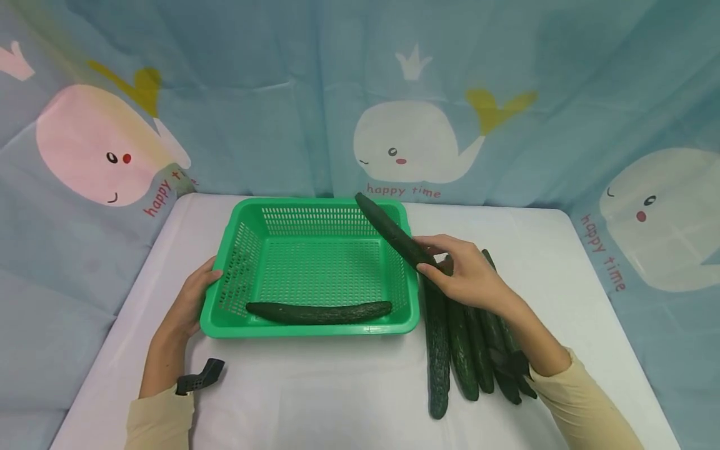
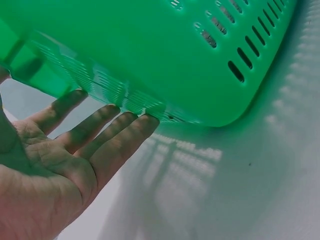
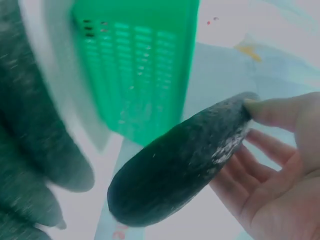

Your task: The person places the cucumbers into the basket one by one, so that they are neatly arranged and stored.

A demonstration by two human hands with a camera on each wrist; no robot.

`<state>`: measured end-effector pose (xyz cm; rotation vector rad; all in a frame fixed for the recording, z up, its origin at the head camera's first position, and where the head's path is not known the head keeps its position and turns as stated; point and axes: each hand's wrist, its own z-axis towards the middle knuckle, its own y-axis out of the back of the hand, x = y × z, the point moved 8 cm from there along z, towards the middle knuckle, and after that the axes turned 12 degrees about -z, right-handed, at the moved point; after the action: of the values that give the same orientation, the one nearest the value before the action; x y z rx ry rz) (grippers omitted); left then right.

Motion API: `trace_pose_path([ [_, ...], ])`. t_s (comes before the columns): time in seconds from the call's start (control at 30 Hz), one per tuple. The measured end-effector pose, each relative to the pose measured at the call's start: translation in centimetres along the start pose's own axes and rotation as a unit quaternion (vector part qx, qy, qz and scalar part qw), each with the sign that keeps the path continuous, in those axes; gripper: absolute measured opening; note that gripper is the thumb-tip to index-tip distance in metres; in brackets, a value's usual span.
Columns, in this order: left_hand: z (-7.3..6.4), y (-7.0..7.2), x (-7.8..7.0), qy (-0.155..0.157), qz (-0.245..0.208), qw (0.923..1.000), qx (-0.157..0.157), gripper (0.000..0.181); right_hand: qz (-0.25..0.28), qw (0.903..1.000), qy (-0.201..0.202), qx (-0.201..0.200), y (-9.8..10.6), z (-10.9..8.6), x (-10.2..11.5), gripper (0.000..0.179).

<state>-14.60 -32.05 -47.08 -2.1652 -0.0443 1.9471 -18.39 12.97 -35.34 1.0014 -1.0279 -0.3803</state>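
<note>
Done, apparently: one cucumber [image 1: 319, 314] in basket [image 1: 320, 265], along near wall. Left to load, presumably: held cucumber [image 1: 394, 234] plus several loose ones [image 1: 462, 350] on worktop [image 1: 320, 394], right of basket. Pinching held cucumber in right hand [image 1: 464, 269], between thumb and fingers, slanted above right rim. Gripping left rim with left hand [image 1: 194, 295], fingers slightly spread against outer wall.

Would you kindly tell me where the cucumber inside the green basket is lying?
In the head view, the cucumber lies along the near long side of the green basket, left of the right hand.
</note>
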Motion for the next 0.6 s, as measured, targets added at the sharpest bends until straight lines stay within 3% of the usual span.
trace_pose_path([
  [0.27, 0.2, 0.3, 0.2, 0.014, 0.005, 0.9999, -0.002, 0.067, -0.050, 0.9970, 0.055, 0.018, -1.0, 1.8, 2.8, 0.048],
  [0.6, 0.1, 0.6, 0.6, 0.020, 0.015, 0.9997, -0.008, 0.066, -0.126, 0.9873, 0.085, 0.047, -2.2, 4.1, 5.4, 0.044],
])
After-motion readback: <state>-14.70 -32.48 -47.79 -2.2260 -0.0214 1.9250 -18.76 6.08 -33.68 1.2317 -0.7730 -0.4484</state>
